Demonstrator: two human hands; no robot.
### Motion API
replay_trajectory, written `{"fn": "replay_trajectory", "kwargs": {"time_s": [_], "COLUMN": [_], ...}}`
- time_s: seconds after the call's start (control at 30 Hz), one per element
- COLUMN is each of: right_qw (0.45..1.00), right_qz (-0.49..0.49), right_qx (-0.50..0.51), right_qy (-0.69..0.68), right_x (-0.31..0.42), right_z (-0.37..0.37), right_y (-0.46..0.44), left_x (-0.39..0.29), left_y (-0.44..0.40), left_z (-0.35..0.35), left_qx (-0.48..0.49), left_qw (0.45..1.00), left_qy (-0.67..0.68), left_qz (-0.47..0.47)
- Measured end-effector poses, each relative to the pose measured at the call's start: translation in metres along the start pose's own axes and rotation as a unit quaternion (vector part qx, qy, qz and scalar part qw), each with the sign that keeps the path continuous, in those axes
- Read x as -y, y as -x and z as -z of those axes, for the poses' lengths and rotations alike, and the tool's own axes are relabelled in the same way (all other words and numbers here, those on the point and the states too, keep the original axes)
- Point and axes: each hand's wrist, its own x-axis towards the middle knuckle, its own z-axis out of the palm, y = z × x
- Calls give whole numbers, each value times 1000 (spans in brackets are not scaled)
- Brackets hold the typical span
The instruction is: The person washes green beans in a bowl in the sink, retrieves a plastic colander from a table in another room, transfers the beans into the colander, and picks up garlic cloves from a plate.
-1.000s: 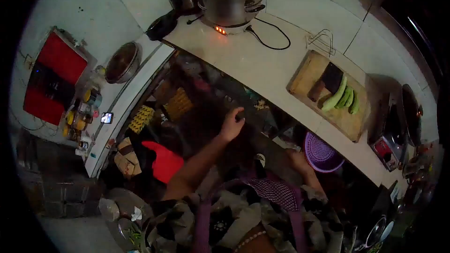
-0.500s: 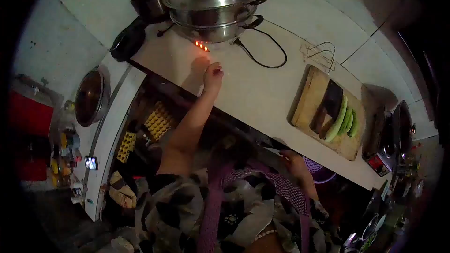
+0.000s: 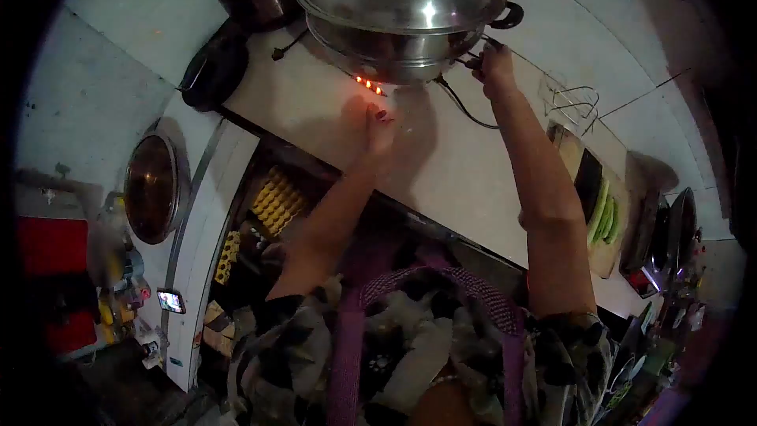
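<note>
Both arms reach forward: the left hand (image 3: 381, 128) half-curled before glowing lights (image 3: 368, 85), the right hand (image 3: 496, 71), lately below the counter (image 3: 453, 177), now at the steel pot's (image 3: 394, 0) lower handle; I can't tell either's grip

No text is legible. At 12 o'clock, orange lights (image 3: 368, 85) under the pot (image 3: 394, 16) show no readable digits; at 8 o'clock, the lit phone (image 3: 171, 300) is too small to read.
</note>
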Motion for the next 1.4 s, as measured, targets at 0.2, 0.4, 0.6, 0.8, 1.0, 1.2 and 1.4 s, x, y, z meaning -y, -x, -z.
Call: {"fn": "replay_trajectory", "kwargs": {"time_s": [0.2, 0.4, 0.6, 0.8, 1.0, 1.2, 1.4], "right_qw": [997, 995, 997, 998, 995, 971, 915], "right_qz": [70, 76, -25, 3, -12, -85, -152], "right_qx": [7, 36, 76, 10, -84, -219, -313], "right_qy": [35, 56, -10, 56, 49, -51, -203], "right_x": [-2, 5, 5, -43, -74, -160, -280], "right_z": [12, 20, 32, 106, 222, 278, 283], "right_y": [-44, -63, -47, 32, 149, 297, 416], "left_x": [16, 18, 24, 12, 20, -21, 32], "left_y": [-27, -41, -51, -60, -89, -89, 52], "left_z": [-43, -80, -86, -80, -63, -65, -176], "left_qx": [-23, -39, -56, -89, -57, 28, 366], "left_qw": [999, 998, 993, 981, 983, 989, 921], "left_qy": [-27, 12, 58, 110, 132, 63, 10], "left_qz": [-20, 38, 92, 131, 110, 127, 134]}}
